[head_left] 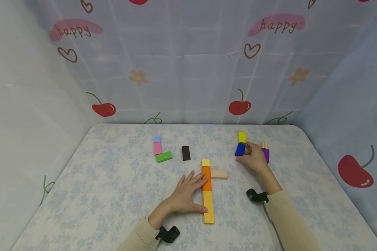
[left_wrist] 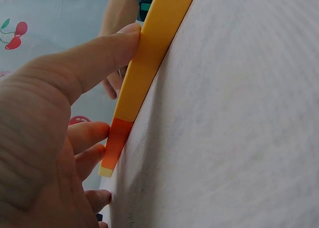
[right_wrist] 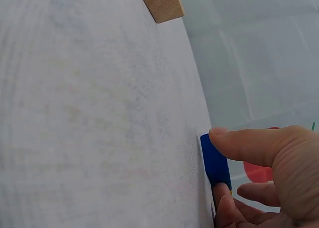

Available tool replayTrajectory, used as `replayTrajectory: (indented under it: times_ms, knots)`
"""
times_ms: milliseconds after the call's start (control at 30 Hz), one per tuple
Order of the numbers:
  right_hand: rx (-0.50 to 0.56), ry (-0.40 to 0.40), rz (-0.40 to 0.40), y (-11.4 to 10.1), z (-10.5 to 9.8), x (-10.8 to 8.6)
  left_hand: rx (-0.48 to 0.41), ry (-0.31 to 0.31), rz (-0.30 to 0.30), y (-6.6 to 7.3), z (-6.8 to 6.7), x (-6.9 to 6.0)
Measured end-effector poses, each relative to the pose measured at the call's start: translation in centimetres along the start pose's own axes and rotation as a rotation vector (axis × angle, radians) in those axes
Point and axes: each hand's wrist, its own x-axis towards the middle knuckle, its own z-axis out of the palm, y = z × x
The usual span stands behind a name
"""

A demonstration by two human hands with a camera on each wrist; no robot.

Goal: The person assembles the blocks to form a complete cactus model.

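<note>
My left hand [head_left: 186, 196] lies spread along a column of blocks, its fingertips touching the orange block [head_left: 207, 178] and its thumb on the long yellow-orange block [head_left: 208, 207]. A small pale yellow block [head_left: 205, 162] tops that column, and a natural wood block [head_left: 219, 174] sits against its right side. Farther right, my right hand [head_left: 254, 157] pinches a blue block [head_left: 240, 149] between thumb and fingers. In the right wrist view the thumb rests on one end of the blue block [right_wrist: 215, 160]. A bright yellow block [head_left: 242, 137] lies just behind it.
Past my right hand are a purple block [head_left: 265, 155] and pale wooden pieces [head_left: 264, 145]. Back left, a light blue block [head_left: 157, 139], a pink block [head_left: 157, 148] and a green block [head_left: 164, 157] lie together. A dark brown block [head_left: 186, 153] lies alone.
</note>
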Motion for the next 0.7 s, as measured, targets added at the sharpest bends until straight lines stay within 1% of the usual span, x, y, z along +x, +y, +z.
replayTrajectory:
  times_ms: [267,533,700]
  knots:
    - [-0.008,0.000,0.014,-0.01,0.00,-0.05,0.001,0.005,0.012,-0.05,0.02,0.06]
    - [-0.003,-0.006,-0.001,0.16,-0.20,-0.02,-0.003,0.005,0.006,-0.07,0.08,0.08]
    - [0.002,-0.005,-0.006,0.14,-0.26,-0.11,-0.007,0.010,0.018,-0.14,0.10,0.08]
